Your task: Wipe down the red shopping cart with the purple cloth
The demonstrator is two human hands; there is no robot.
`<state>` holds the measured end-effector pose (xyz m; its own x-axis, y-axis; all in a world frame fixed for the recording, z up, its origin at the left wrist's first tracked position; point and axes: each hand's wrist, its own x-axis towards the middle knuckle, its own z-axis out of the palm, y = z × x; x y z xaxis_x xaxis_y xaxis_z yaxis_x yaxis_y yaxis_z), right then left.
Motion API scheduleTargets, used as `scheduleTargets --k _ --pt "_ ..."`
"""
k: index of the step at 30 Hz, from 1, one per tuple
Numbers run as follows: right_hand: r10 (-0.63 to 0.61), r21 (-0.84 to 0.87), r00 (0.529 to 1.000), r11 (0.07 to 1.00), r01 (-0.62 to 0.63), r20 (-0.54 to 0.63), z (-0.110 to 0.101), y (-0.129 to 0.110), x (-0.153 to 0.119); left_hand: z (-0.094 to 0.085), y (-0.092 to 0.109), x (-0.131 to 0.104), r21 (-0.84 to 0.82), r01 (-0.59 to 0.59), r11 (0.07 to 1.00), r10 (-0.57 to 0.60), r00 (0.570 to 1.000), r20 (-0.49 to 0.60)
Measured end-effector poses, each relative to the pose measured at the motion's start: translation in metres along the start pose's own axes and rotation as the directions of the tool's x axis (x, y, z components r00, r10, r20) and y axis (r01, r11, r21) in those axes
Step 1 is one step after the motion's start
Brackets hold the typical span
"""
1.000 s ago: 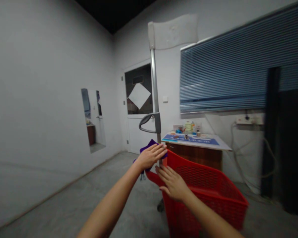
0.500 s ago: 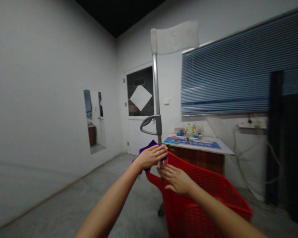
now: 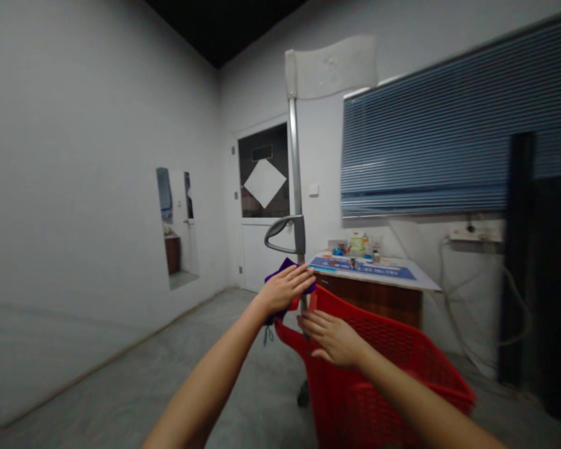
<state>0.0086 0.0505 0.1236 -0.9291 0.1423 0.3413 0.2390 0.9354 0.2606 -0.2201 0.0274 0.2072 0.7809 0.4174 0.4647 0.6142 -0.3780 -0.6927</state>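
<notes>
A purple cloth (image 3: 283, 268) lies under my left hand (image 3: 284, 291), which presses it against the handle end of a red plastic shopping trolley (image 3: 315, 368). The fingers of that hand are stretched out over the cloth and hide much of it. A loop of dark thread dangles below. My right hand (image 3: 333, 338) rests against the red trolley near its upper corner, fingers straight and thumb apart. Between the hands runs a metal pole (image 3: 294, 156), which carries a grey looped handle (image 3: 285, 235) and a blank white panel (image 3: 331, 67) at its top.
Behind the trolley stands a brown desk (image 3: 369, 299) with a blue printed sheet (image 3: 364, 268) and several small items. A power strip (image 3: 475, 233) with loose cables hangs on the right wall. A mirror (image 3: 177, 231) and a white door (image 3: 262, 249) are further back.
My left hand and the purple cloth have shifted slightly up, and less cloth sticks out on the left. My right hand stays almost where it was.
</notes>
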Motion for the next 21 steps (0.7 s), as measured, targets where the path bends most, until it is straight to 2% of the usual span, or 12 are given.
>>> scheduleTargets --k 3,8,10,13,15,18,21 --pt "0.009 0.022 1.0 1.0 -0.009 -0.005 0.003 -0.001 -0.005 0.004 0.003 -0.001 -0.023 0.016 1.0 -0.016 1.0 0.013" --pt "0.038 0.076 0.999 0.996 -0.041 0.039 0.012 -0.004 -0.015 0.01 0.014 -0.011 -0.064 -0.085 0.994 0.089 0.995 0.051" --pt "0.033 0.095 0.998 0.995 -0.037 0.05 0.017 -0.005 -0.018 0.009 0.012 -0.01 -0.062 -0.058 0.996 0.061 0.997 0.041" --pt "0.021 0.11 0.999 0.994 -0.025 0.03 0.025 -0.006 -0.022 0.004 0.004 -0.002 -0.047 0.068 0.997 -0.068 0.998 -0.01" --pt "0.02 0.114 1.0 0.993 -0.023 0.023 0.029 -0.006 -0.023 0.004 0.002 0.002 -0.046 0.112 0.993 -0.114 0.993 -0.042" --pt "0.016 0.109 1.0 0.994 -0.019 0.022 0.031 -0.006 -0.023 0.007 0.005 0.001 -0.052 0.102 0.993 -0.105 0.993 -0.054" --pt "0.031 0.089 0.999 0.996 -0.032 0.015 0.024 -0.005 -0.018 0.009 0.008 -0.004 -0.059 0.039 0.998 -0.04 0.999 -0.025"
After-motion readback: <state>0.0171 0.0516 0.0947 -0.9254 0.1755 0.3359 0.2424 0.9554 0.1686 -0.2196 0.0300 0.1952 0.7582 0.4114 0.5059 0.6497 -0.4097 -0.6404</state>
